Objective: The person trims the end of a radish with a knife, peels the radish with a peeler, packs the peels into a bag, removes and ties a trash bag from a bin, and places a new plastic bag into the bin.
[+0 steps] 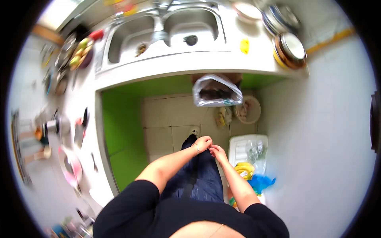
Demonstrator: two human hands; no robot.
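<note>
My left hand (203, 144) is in front of my body at waist height, its fingers curled together, with a thin bracelet at the wrist. Close beside it on the right, my right hand (216, 152) has bent fingers that meet the left fingertips. Whether anything lies between the fingers is too small to make out. Below both hands are my dark blue trousers (202, 174), and one shoe (194, 131) shows on the tiled floor.
Ahead is a double steel sink (191, 25) in a white counter (178, 63). A lined bin bag (217, 92) hangs under its edge. A bucket (254, 110) and a white crate (236, 142) with bananas (244, 169) stand right. A knife (80, 131) lies left.
</note>
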